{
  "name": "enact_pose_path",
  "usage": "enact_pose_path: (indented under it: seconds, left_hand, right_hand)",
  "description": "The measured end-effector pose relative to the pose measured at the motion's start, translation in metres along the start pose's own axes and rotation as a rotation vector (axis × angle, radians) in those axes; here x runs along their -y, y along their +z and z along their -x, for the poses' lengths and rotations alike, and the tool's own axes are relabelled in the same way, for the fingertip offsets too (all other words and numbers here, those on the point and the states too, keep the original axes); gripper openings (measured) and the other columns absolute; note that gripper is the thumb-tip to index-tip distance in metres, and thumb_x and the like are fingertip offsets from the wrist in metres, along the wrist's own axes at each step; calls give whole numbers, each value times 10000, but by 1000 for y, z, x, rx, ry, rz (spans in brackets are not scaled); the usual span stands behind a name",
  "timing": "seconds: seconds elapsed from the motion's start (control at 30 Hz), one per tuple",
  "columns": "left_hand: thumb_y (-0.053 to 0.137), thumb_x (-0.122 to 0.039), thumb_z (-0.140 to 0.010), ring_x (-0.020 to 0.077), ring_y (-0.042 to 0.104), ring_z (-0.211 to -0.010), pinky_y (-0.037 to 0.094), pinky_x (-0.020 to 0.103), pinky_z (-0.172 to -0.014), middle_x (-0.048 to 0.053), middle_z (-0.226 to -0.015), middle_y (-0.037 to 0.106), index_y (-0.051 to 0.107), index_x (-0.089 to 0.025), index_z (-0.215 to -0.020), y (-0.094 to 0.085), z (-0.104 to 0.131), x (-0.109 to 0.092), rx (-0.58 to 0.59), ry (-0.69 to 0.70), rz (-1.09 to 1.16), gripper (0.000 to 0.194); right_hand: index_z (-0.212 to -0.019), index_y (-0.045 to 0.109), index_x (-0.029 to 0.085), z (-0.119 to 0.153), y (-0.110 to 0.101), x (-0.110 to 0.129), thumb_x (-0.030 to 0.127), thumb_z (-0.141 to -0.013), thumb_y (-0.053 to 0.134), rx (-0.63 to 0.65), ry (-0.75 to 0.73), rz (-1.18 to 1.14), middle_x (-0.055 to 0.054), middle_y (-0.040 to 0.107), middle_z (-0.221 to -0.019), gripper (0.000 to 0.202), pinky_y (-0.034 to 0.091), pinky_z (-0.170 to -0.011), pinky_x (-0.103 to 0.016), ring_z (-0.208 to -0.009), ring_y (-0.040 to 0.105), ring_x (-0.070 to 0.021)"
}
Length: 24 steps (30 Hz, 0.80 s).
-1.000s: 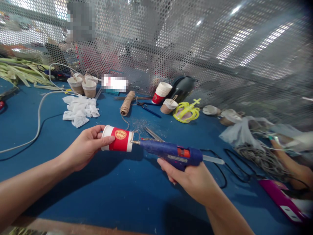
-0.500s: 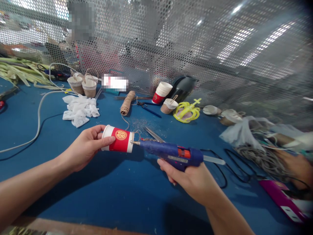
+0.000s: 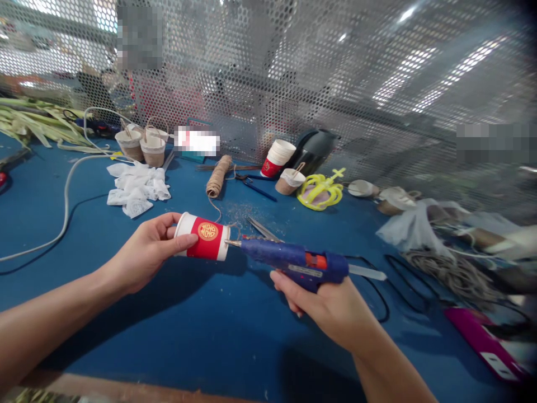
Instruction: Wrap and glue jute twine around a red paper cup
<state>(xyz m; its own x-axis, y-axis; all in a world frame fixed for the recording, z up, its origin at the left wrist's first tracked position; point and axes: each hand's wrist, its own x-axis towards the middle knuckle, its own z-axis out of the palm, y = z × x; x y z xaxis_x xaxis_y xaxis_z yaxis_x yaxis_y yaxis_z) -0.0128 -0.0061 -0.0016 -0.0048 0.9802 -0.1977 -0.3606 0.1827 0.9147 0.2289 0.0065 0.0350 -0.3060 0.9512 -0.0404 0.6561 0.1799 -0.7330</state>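
Observation:
A red and white paper cup [image 3: 208, 239] with a gold emblem lies sideways in my left hand [image 3: 147, 251], thumb on its side and fingers behind it. My right hand [image 3: 321, 305] is wrapped round the handle of a blue glue gun [image 3: 289, 258], with a clear glue stick jutting from its back. The gun's metal nozzle meets the cup near its base end; whether glue is coming out is too small to tell. Behind the nozzle, scissors [image 3: 263, 228] lie on the blue table [image 3: 201, 336], and a roll of twine [image 3: 218, 177] rests beyond the cup.
White lace pieces [image 3: 138, 186] and small twine-handled pots [image 3: 153, 151] are at the left. Stacked paper cups [image 3: 277, 159], a dark kettle [image 3: 318, 150] and a yellow crown-shaped frame [image 3: 320, 192] stand at the back. Grey cord [image 3: 451, 271] and a magenta box [image 3: 482, 342] are at the right.
Both hands, the cup and the glue gun have hardly moved. At the far right edge, the brownish shape behind the magenta box has gone from view.

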Motion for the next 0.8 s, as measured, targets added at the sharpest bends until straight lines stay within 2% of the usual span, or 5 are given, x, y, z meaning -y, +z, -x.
enact_pose_path:
  seconds: [0.13, 0.4, 0.63, 0.8]
  left_hand:
    - [730, -213, -645, 95, 625, -630, 481, 166, -598, 2, -732, 701, 600, -143, -863, -2, -1, 1, -4, 4, 8, 263]
    - [740, -208, -632, 87, 619, -609, 475, 150, -567, -1, -725, 689, 615, -140, -841, -2, -1, -1, -2, -34, 46, 252]
    - [719, -208, -657, 85, 607, -601, 476, 151, -566, 13, -727, 686, 620, -129, -836, -1, 0, -2, 14, -73, 51, 219]
    - [713, -219, -668, 89, 609, -619, 481, 156, -580, 31, -765, 691, 616, -124, -865, -2, 0, -3, 28, -71, 34, 240]
  right_hand:
    - [-589, 533, 188, 2, 0, 0, 375, -732, 555, 16, 20, 22, 31, 496, -420, 236, 423, -426, -229, -391, 486, -103]
    - [-599, 521, 186, -1, 1, 1, 390, -730, 544, 18, 22, -120, 43, 461, -406, 244, 401, -391, -206, -375, 436, -82]
    - [-576, 516, 183, 1, 1, 2, 359, -727, 555, 46, 37, -68, 35, 474, -406, 236, 404, -400, -212, -378, 450, -86]
    - [-587, 525, 182, 1, 1, 4, 353, -726, 552, 15, 42, -83, 38, 472, -397, 222, 411, -405, -216, -374, 453, -90]
